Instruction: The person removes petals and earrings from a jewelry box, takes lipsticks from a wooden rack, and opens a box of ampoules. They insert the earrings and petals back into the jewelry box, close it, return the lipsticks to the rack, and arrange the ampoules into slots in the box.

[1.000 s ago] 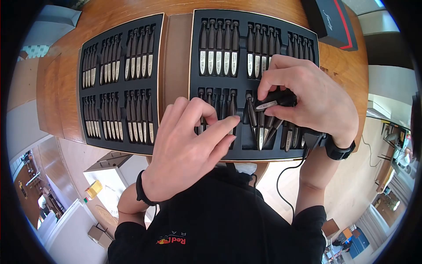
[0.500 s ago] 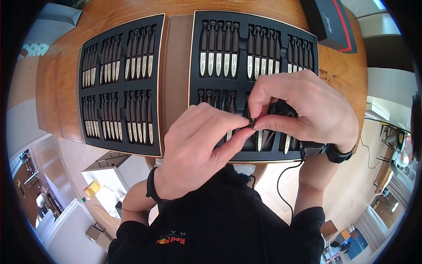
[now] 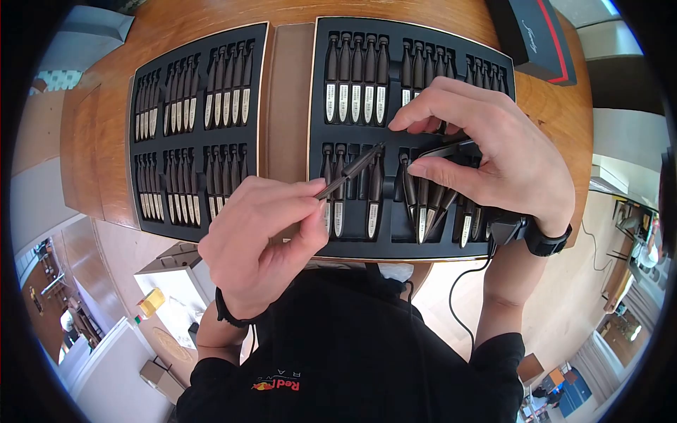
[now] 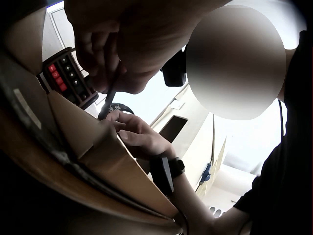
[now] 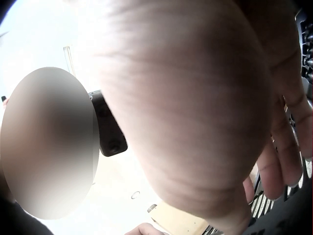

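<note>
Between thumb and fingertips, the left hand (image 3: 271,243) pinches a slim dark pen-like piece (image 3: 360,162), tilted over the lower left group of the right-hand tray (image 3: 345,132). That group has a gap between its pieces. In the head view the right hand (image 3: 501,151) hovers over the lower middle compartment, thumb and fingers apart; a dark piece (image 3: 448,149) lies under its palm, and whether the hand holds it cannot be told. Below, several pieces with pale labelled tips (image 3: 422,224) lie at uneven angles. The left wrist view shows the left hand (image 4: 132,49) pinching the dark piece.
A second black tray (image 3: 194,137) with rows of similar pieces lies at the left, beyond a brown strip (image 3: 285,99). At the back right of the wooden table (image 3: 402,14) lies a black box with a red stripe (image 3: 529,39). A cable (image 3: 451,303) hangs by the right forearm.
The hands met over the lower middle compartment half a second ago. Since then the left hand has moved away leftward with the dark piece, and the right hand's fingers have spread apart.
</note>
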The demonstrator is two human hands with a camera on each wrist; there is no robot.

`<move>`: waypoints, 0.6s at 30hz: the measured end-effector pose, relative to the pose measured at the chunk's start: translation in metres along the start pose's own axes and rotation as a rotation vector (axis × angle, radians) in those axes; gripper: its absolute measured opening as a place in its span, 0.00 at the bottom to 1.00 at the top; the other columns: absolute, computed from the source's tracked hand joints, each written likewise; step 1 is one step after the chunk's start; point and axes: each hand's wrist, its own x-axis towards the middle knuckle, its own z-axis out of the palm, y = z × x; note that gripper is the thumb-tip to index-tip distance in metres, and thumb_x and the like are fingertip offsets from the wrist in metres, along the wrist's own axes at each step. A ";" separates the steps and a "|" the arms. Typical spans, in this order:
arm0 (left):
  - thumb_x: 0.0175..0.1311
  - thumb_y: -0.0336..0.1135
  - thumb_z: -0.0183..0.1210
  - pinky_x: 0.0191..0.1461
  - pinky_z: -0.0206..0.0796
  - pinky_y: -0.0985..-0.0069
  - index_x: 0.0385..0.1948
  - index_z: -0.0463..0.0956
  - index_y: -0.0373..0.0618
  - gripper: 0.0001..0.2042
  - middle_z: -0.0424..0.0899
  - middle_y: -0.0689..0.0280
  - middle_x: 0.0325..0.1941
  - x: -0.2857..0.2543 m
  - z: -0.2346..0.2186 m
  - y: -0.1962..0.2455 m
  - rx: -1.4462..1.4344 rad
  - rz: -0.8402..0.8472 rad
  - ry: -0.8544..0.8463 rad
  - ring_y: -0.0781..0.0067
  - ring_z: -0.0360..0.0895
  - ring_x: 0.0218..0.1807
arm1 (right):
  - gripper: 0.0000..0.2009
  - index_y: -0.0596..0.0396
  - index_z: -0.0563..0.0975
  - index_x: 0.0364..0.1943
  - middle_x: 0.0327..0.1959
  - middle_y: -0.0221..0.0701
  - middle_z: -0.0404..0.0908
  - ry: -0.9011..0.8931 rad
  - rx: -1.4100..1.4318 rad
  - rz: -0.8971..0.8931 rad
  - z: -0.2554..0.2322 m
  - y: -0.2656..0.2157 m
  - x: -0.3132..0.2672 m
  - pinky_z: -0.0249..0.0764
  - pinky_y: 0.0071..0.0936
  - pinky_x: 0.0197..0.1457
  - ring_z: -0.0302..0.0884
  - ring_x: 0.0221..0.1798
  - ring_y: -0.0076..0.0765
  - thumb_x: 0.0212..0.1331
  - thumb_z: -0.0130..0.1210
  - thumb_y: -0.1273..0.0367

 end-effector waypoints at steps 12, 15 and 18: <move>0.48 0.14 0.72 0.30 0.73 0.71 0.31 0.77 0.37 0.14 0.88 0.53 0.37 0.001 -0.007 0.016 0.293 0.189 -0.147 0.60 0.81 0.28 | 0.26 0.46 0.84 0.59 0.68 0.36 0.79 0.043 -0.167 -0.023 0.003 -0.003 -0.008 0.79 0.42 0.67 0.80 0.67 0.50 0.52 0.75 0.70; 0.47 0.15 0.70 0.26 0.67 0.73 0.28 0.75 0.37 0.12 0.87 0.52 0.37 0.006 -0.006 0.018 0.334 0.323 -0.224 0.63 0.78 0.26 | 0.27 0.47 0.84 0.60 0.68 0.37 0.79 0.024 -0.143 -0.007 0.003 -0.003 -0.007 0.79 0.42 0.67 0.79 0.68 0.51 0.52 0.75 0.71; 0.47 0.16 0.67 0.23 0.59 0.75 0.24 0.72 0.39 0.12 0.84 0.54 0.32 0.005 -0.006 0.025 0.421 0.331 -0.303 0.68 0.72 0.23 | 0.27 0.47 0.84 0.60 0.69 0.37 0.78 0.016 -0.138 -0.005 0.003 -0.002 -0.008 0.79 0.42 0.68 0.79 0.68 0.52 0.52 0.75 0.70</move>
